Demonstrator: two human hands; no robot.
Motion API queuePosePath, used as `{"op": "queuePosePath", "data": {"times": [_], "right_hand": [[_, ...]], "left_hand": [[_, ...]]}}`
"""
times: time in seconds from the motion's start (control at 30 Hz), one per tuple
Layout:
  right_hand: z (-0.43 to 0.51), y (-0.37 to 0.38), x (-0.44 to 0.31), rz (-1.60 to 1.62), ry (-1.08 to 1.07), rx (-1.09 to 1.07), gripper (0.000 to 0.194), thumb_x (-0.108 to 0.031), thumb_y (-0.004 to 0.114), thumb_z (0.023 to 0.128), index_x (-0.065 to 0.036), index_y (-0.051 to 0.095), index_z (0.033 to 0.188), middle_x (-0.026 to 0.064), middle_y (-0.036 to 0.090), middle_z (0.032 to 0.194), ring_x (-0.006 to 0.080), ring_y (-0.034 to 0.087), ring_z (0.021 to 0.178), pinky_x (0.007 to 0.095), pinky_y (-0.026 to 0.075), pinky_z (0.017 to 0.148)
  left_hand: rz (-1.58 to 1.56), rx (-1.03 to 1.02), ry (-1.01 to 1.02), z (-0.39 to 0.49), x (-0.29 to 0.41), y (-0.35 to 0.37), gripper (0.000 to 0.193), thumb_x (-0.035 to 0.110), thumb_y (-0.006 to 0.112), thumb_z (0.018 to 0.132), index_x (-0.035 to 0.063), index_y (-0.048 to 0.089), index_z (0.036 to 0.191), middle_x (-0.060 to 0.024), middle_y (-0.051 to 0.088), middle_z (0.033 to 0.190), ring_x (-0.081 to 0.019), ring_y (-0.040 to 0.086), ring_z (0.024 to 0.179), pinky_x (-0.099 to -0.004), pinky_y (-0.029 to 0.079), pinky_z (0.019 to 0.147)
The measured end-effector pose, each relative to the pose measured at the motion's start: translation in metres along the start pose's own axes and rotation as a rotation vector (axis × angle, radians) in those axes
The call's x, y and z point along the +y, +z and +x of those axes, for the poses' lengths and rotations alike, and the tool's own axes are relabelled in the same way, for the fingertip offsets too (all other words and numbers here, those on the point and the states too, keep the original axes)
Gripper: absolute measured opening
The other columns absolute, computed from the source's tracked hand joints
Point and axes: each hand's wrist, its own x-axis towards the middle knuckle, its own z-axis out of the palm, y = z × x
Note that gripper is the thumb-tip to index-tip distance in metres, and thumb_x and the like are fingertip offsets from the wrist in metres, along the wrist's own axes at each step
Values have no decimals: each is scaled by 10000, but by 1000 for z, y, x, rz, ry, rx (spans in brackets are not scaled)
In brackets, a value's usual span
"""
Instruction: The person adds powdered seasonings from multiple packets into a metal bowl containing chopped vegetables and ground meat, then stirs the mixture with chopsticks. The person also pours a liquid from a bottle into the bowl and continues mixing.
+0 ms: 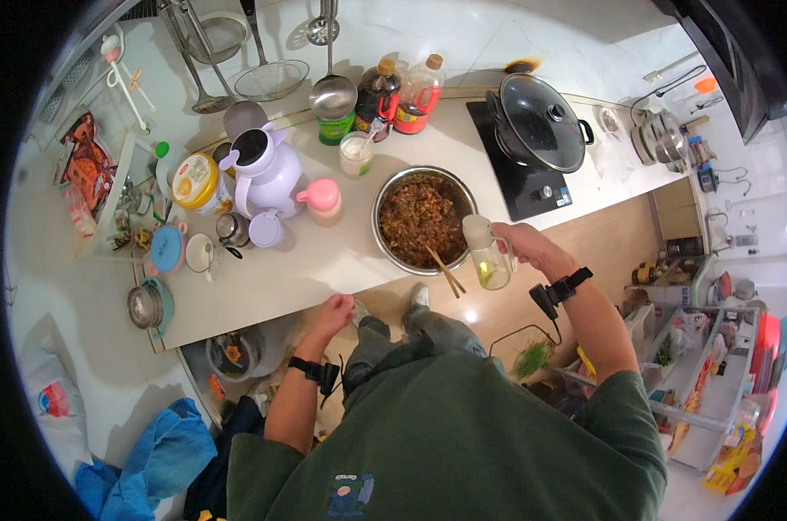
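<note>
My right hand grips the handle of a clear oil dispenser with a pale cap. A little yellowish liquid shows low inside it. The dispenser is beside the right rim of a stainless steel bowl, overlapping it in view. Brown minced filling fills much of that bowl. A pair of wooden chopsticks leans in the filling, their ends sticking out over the near rim. My left hand hangs by the counter's front edge with its fingers curled, and nothing can be seen in it.
Right of the bowl, a lidded black pot sits on an induction cooktop. Behind stand a jar with a spoon and soy sauce bottles. A lilac thermos jug and a pink-lidded cup occupy the left. Shelves stand right.
</note>
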Motion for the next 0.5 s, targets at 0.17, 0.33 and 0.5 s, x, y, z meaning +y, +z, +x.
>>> {"op": "queuePosePath", "data": {"times": [0.17,0.33,0.5], "right_hand": [[3,-1,5,41,5,-2,464,-521,583,966,-110,632,756,-34,513,650,81,335,508,287,221,448],[15,-1,5,13,15,19,501,-531,559,980,-105,622,724,-31,507,620,88,336,496,294,230,449],[26,3,3,-57,-29,43,497,-527,560,978,-96,624,739,-19,525,631,96,341,484,295,234,446]], "left_hand": [[140,-70,-108,0,-19,-12,416,416,576,1063,99,604,1331,-33,663,1195,-169,645,1015,-342,540,871],[116,23,-167,-4,-37,-11,416,414,573,1064,109,609,1344,-39,670,1210,-174,649,1018,-347,544,876],[57,28,-130,-8,-42,-10,450,398,577,1058,77,595,1372,-48,685,1184,-176,650,993,-328,530,836]]}}
